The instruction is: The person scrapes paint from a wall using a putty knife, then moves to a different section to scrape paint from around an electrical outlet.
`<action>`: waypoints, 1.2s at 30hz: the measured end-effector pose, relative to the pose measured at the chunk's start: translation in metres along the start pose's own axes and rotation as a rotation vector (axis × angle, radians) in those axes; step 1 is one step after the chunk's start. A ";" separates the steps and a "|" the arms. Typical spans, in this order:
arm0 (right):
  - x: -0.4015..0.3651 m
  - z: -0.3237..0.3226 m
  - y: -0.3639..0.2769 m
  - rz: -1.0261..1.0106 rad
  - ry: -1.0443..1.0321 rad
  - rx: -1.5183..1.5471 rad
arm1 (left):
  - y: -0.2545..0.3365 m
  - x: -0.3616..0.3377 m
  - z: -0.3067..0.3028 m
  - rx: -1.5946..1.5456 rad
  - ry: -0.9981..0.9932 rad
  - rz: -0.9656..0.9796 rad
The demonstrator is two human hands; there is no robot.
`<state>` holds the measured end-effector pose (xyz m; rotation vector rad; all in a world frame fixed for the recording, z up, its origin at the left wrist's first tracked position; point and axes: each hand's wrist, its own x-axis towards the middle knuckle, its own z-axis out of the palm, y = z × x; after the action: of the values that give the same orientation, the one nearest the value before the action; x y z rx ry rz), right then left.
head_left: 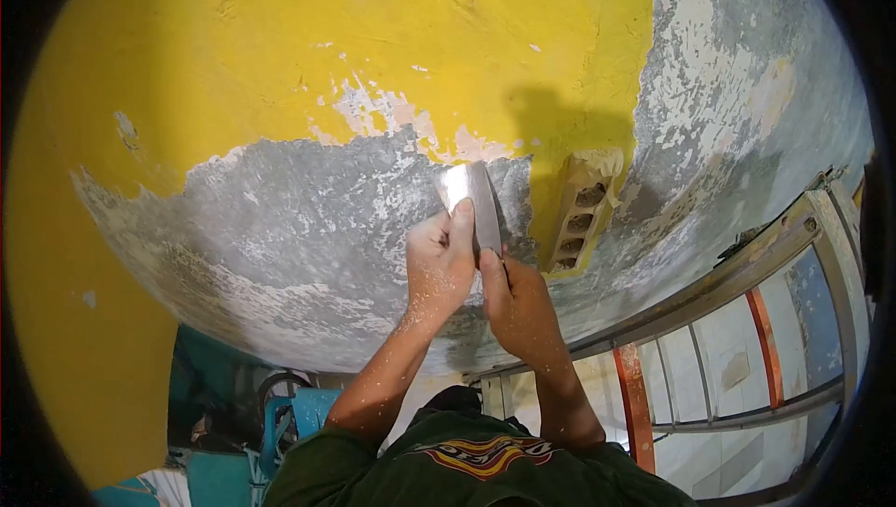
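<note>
A putty knife (483, 204) with a broad metal blade is held up against the wall, its top edge near the torn border of the yellow paint (373, 21). My right hand (523, 311) is closed around its handle. My left hand (441, 260) grips the blade from the left, thumb on the shiny face and the other fingers curled and partly hidden. Pale dust specks cover my left hand and forearm. Around the blade lies bare grey wall (317, 199) with patches of white residue.
Right of my hands, a row of sockets (579, 218) sits in the wall, its casing torn at the top. A metal frame with orange bars (635, 404) stands at lower right. Below left are teal items (219, 479) and a wheel (280, 390).
</note>
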<state>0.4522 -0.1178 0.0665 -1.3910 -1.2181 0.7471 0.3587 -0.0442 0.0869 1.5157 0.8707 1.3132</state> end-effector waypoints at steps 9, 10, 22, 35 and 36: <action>0.002 -0.002 0.001 -0.048 0.006 -0.032 | 0.002 -0.002 0.003 0.002 0.043 0.001; 0.004 -0.001 -0.001 -0.062 0.017 -0.033 | 0.013 -0.001 0.003 -0.029 0.053 -0.018; -0.010 -0.013 -0.012 0.079 -0.068 0.019 | -0.008 -0.008 -0.004 -0.051 0.000 -0.039; 0.003 0.005 -0.001 -0.045 0.005 -0.012 | 0.000 0.002 -0.002 -0.097 0.067 0.007; 0.001 0.006 -0.004 -0.056 0.009 -0.006 | 0.009 0.002 -0.001 -0.147 0.085 -0.004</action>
<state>0.4455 -0.1154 0.0694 -1.3584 -1.2477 0.6980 0.3575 -0.0448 0.0964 1.3512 0.8118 1.4158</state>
